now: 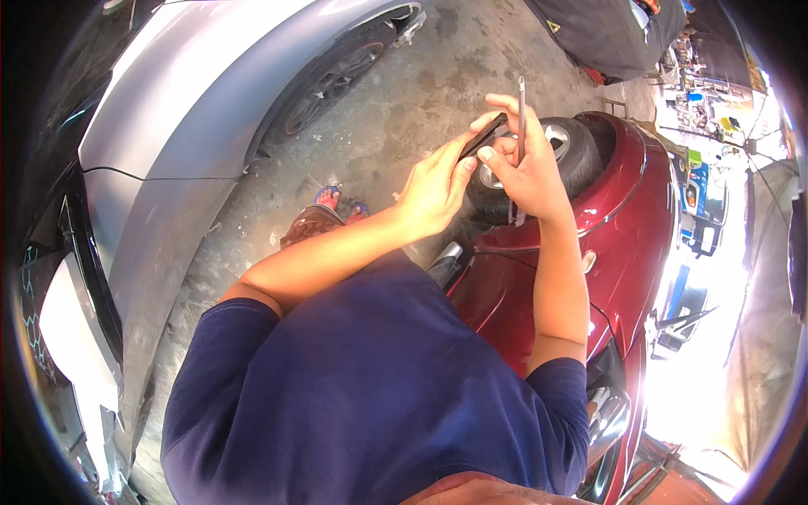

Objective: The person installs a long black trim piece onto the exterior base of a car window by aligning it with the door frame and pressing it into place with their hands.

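Observation:
Both of my hands are raised together in front of my chest, between two cars. My left hand [433,181] is closed around a slim black flat object [485,137], seen nearly edge-on, so its exact kind is unclear. A thin grey metal rod [521,118] stands almost upright in my right hand [534,172], passing between the fingers and showing again below the palm. The thumb of the right hand is close to the black object; whether it touches is hard to tell.
A silver-grey car [194,101] with a dark wheel [324,88] stands on the left. On the right is a dark red car [572,252] with its front wheel [581,156]. Feet in blue sandals [328,198] rest on the stained concrete floor [471,59]. A dark cover [606,34] lies at the far right.

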Tool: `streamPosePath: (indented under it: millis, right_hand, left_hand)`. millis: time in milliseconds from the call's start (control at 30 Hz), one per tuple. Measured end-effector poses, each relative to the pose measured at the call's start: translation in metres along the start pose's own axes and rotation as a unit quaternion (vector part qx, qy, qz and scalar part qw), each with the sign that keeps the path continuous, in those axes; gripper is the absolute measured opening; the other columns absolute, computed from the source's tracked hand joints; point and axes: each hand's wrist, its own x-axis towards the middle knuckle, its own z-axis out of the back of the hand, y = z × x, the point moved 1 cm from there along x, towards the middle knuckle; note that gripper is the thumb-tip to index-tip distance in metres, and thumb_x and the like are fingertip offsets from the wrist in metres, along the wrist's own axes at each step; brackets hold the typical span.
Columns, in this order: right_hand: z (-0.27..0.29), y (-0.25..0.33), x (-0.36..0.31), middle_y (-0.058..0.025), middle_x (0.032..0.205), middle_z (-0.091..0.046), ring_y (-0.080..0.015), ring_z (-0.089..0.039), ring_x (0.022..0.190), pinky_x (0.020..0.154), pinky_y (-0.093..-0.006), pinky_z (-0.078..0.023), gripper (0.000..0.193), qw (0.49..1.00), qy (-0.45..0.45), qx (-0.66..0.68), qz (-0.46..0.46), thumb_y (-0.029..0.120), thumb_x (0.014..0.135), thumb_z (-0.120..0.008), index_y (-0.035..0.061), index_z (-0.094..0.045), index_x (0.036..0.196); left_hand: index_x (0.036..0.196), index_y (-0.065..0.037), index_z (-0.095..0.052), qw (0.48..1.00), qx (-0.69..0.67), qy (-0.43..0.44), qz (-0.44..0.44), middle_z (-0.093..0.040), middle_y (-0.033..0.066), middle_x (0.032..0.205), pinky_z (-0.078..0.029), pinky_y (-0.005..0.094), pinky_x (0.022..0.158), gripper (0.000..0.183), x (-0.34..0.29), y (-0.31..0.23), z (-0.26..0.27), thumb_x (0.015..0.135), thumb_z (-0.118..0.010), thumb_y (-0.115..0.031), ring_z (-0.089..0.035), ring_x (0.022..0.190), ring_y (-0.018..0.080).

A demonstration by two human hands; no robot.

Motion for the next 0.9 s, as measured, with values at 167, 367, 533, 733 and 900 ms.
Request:
streamPosePath:
  millis: [167, 367, 533, 733, 900]
  right_hand:
    - [0.015, 0.031, 0.009, -0.0081, 0.122, -0.061, -0.0241, -0.068, 0.078, 0.07, -0.0352, -0.055, 0.035, 0.915, 0.086, -0.378, 0.111, 0.003, 0.085, -0.066, 0.0083, -0.062, 0.12]
    - [0.011, 0.03, 0.013, -0.0104, 0.107, -0.058, -0.0339, -0.066, 0.083, 0.07, -0.0459, -0.055, 0.023, 0.854, 0.148, -0.486, 0.108, 0.012, 0.086, -0.068, 0.005, -0.063, 0.108]
    - [0.006, 0.026, 0.014, -0.0128, 0.102, -0.056, -0.036, -0.065, 0.08, 0.069, -0.045, -0.054, 0.021, 0.891, 0.108, -0.431, 0.095, 0.008, 0.085, -0.067, 0.0031, -0.062, 0.104]
    - [0.015, 0.025, 0.017, -0.0117, 0.11, -0.058, -0.0349, -0.064, 0.077, 0.07, -0.044, -0.054, 0.03, 0.889, 0.092, -0.441, 0.087, 0.007, 0.082, -0.07, 0.0044, -0.064, 0.111]
    - [0.02, -0.016, 0.006, -0.0093, 0.119, -0.062, -0.0178, -0.063, 0.064, 0.059, -0.0304, -0.051, 0.036, 0.961, -0.126, -0.225, 0.098, 0.014, 0.09, -0.071, 0.0032, -0.06, 0.123]
  left_hand:
    - [0.134, -0.002, -0.052, 0.999, 0.031, -0.002, 0.031, -0.063, 0.0256, 0.122, -0.051, 0.0491, 0.09, 0.039, -0.001, -0.001, -0.002, 0.106, -0.047, -0.028, -0.063, 0.11, 0.0448]
    - [0.129, -0.004, -0.057, 0.999, 0.011, -0.024, 0.03, -0.067, 0.0239, 0.11, -0.053, 0.047, 0.081, 0.035, -0.001, -0.005, -0.008, 0.106, -0.048, -0.027, -0.067, 0.098, 0.0428]
    - [0.128, -0.003, -0.059, 0.997, -0.011, -0.051, 0.05, -0.07, 0.0219, 0.101, -0.053, 0.0449, 0.075, 0.034, 0.001, -0.005, -0.011, 0.105, -0.048, -0.026, -0.069, 0.09, 0.0405]
    - [0.135, -0.001, -0.055, 0.999, -0.001, -0.034, 0.031, -0.065, 0.0119, 0.085, -0.05, 0.0348, 0.07, 0.04, 0.01, 0.006, -0.009, 0.107, -0.048, -0.028, -0.063, 0.076, 0.0197]
    - [0.144, -0.002, -0.048, 0.955, -0.246, 0.122, 0.116, -0.064, 0.0069, 0.105, -0.048, 0.0281, 0.079, 0.048, 0.032, 0.032, 0.021, 0.107, -0.045, -0.033, -0.058, 0.087, 0.0133]
